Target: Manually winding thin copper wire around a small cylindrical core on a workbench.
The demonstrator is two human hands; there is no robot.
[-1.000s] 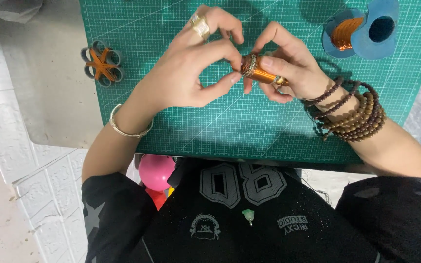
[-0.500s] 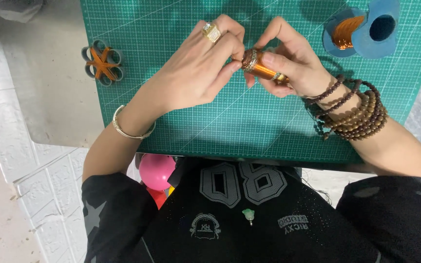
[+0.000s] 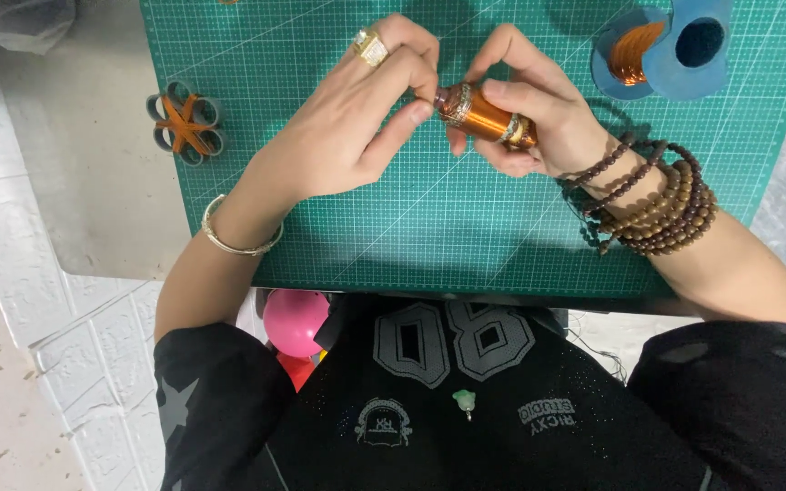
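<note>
change: left hand (image 3: pixel 347 127) is shifted slightly, its fingertips now closed on the left end of the small copper-wire-wound cylinder with metal end rings (image 3: pixel 486 116); cylinder position is unchanged.
near: black jersey sleeves and a pink ball (image 3: pixel 295 321) are seen below the table edge.
surface: green gridded cutting mat (image 3: pixel 429 227) is laid on a grey table (image 3: pixel 93 182); white tiled floor is seen at left.
left hand: thumb and forefinger are pinched on the cylinder's left end cap.
right hand (image 3: pixel 539 118): fingers are clenched around the cylinder's right half, thumb under, forefinger over.
cylinder: held above the mat between both hands, tilted down to the right.
far: blue plastic spool of copper wire (image 3: pixel 661 45) at upper right; orange-and-grey looped part (image 3: pixel 186 123) at left, well apart.
</note>
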